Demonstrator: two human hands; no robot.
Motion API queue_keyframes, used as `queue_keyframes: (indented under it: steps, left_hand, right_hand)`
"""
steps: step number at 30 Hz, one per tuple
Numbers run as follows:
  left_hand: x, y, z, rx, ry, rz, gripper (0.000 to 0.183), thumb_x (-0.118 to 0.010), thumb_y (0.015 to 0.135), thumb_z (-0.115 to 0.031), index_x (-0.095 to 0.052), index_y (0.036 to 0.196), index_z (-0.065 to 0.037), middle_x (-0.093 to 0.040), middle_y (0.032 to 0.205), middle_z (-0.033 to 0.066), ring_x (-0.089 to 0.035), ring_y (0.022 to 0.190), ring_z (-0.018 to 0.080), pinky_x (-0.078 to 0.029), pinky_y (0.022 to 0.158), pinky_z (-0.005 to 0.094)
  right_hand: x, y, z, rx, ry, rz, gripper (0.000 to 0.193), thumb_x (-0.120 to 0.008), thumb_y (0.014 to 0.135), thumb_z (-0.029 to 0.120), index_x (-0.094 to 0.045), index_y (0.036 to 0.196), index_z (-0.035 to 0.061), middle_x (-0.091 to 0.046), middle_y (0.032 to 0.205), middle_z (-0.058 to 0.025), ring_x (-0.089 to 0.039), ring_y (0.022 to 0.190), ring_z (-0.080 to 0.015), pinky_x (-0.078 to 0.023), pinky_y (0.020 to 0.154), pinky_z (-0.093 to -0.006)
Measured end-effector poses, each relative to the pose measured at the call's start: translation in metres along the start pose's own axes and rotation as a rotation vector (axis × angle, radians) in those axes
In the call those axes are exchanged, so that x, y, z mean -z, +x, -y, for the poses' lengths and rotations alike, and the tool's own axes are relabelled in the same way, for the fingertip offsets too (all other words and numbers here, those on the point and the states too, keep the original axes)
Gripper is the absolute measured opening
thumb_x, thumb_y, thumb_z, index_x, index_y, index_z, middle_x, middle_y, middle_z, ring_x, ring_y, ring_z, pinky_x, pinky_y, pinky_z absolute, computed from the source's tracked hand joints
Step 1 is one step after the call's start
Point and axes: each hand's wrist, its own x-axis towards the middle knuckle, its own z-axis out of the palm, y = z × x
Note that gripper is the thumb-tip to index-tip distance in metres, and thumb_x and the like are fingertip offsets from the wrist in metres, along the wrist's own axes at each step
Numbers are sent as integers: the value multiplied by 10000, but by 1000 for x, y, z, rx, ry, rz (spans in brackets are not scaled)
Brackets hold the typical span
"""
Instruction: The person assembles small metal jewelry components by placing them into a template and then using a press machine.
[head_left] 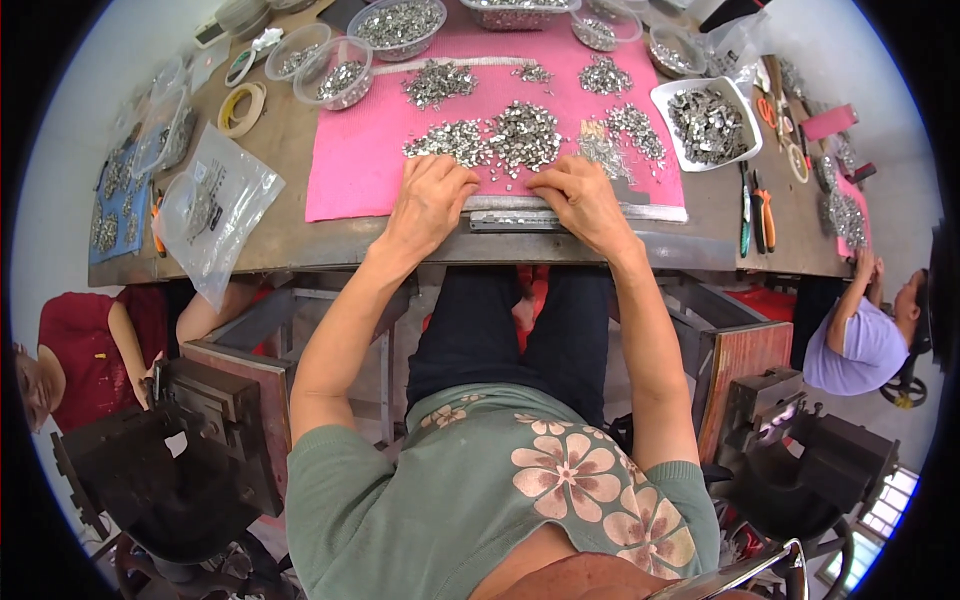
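Both hands palm-down on the near edge of the pink mat [360,165]: left hand [432,197] and right hand [577,197] have fingers curled onto small silver metal pieces [505,140], pinch hidden, cannot tell if anything is held. Just under the fingertips, a long metal strip [540,222] lies along the mat edge. Looks like sorting or lining pieces onto it; next needs a fine pick. Beyond: more piles, clear plastic bowls [335,72], white tray [710,122]. Brown worktable [300,240], two other people seated nearby.

Both bare forearms reach forward; the left hand [432,196] and right hand [580,195] lie palm-down, side by side, fingers seemingly curled slightly.
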Motion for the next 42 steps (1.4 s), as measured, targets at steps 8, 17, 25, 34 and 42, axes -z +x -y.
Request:
queue_keyframes:
  steps: [8,17,25,34,42]
  left_hand:
    - [5,1,-36,126,-256,30,87,-673,877,-28,-636,951,-54,-619,856,75,-601,854,279,-416,815,402]
    - [-16,-13,-54,121,-388,-72,118,-669,872,46,-609,967,9,-627,949,138,-610,892,311,-490,807,376]
    - [-19,-14,-57,56,-304,-87,156,-689,843,62,-609,969,17,-625,965,148,-617,889,331,-503,793,399]
    - [-14,-15,-59,4,-217,-67,195,-744,816,29,-650,986,16,-656,995,143,-641,910,335,-521,821,417]
    - [-23,-26,-53,-35,-235,-192,217,-748,844,-6,-679,1050,5,-695,1047,144,-666,970,346,-533,918,438]
  right_hand:
    - [6,0,0,40,-94,39,63,-727,860,92,-713,903,49,-633,838,-87,-622,825,-269,-446,777,-394]
    - [14,-15,28,-239,228,4,70,-686,853,22,-630,891,6,-669,825,-117,-671,809,-276,-511,743,-378]
    - [-7,-32,34,-17,176,-91,112,-702,845,-8,-620,921,3,-631,894,-117,-605,844,-308,-463,788,-400]
    - [-11,-34,35,12,101,-134,134,-723,826,-15,-633,923,5,-653,916,-106,-623,872,-302,-473,798,-392]
    - [-6,-29,39,204,-88,-164,143,-744,819,50,-647,923,38,-638,908,-82,-596,870,-280,-438,821,-408]
